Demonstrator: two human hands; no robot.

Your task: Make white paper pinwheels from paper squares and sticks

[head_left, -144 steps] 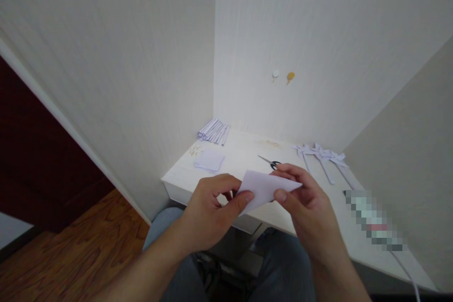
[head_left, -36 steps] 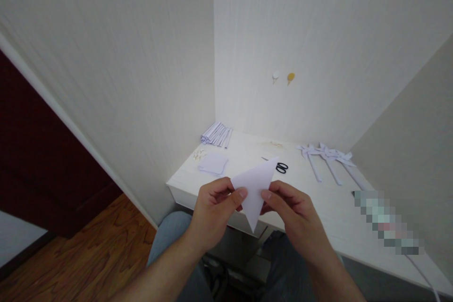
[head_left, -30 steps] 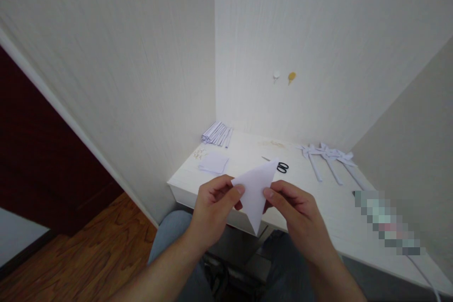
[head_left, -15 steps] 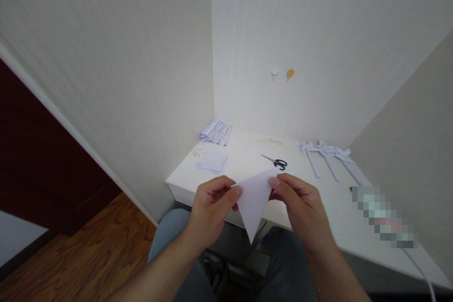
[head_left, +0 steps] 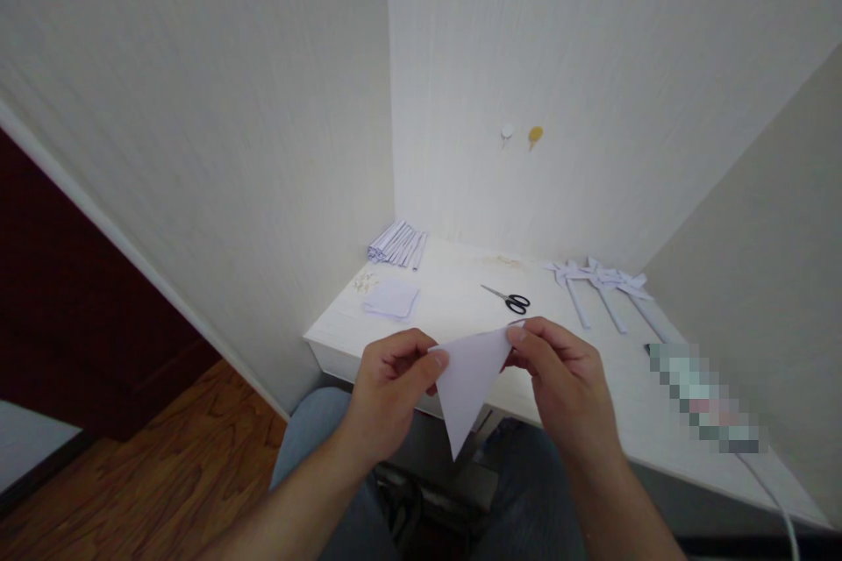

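Between my hands hangs a folded sheet of white paper (head_left: 467, 377), a triangle with one point down, held in front of the table's near edge. My left hand (head_left: 398, 386) pinches its left corner between thumb and fingers. At the upper right corner, my right hand (head_left: 562, 377) does the same. Black-handled scissors (head_left: 517, 302) lie on the white table (head_left: 453, 298) just beyond the paper, blades towards the left.
A bundle of rolled paper sticks (head_left: 396, 244) lies at the back left. In front are a stack of square paper (head_left: 392, 298) and small pale pieces (head_left: 364, 282). Three paper pinwheels (head_left: 605, 278) lie at the right, near a blurred-out device (head_left: 703, 399) with a cable. Two hooks (head_left: 535, 134) are on the wall.
The paper's lower tip has swung a little to the left. My right hand has shifted slightly right, and both hands keep their pinch. The view has moved slightly.
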